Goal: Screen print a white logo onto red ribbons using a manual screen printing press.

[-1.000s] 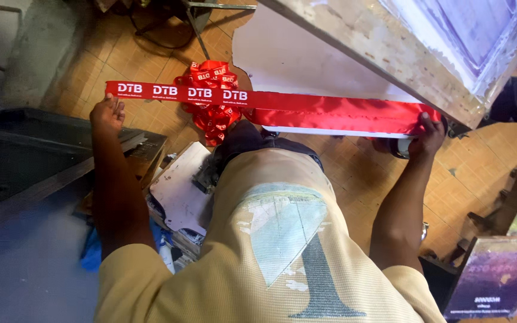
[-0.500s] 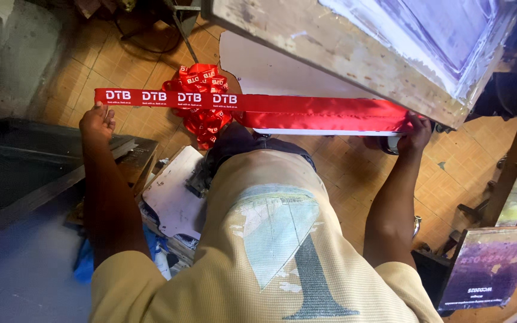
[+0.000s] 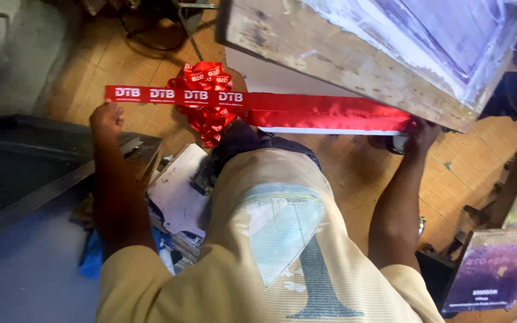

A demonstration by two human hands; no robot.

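The person's left hand (image 3: 106,118) pinches one end of a long red ribbon (image 3: 330,110), the fingers closed on the strip where white printing runs along it, while the right hand (image 3: 417,136) grips the far end, its fingers curled shut around the plain red stretch just under the corner of a worn wooden screen frame (image 3: 354,60). The ribbon is held taut and level between the two hands, above the tiled floor (image 3: 354,173) and in front of the person's body, with a white board (image 3: 282,81) lying behind it. A loose heap of the same printed ribbon (image 3: 206,101) bunches up under the left half of the strip, touching it or very nearly so. The main risk appears to be the right end: it sits so close to the frame's rough, paint-crusted edge that the satin could snag or pick up a smear if it is lifted at all. The heaped ribbon may also tangle with the stretched length and drag it out of line. If either pinch slackens, the strip would likely sag and twist, and its free end could drop to the floor.
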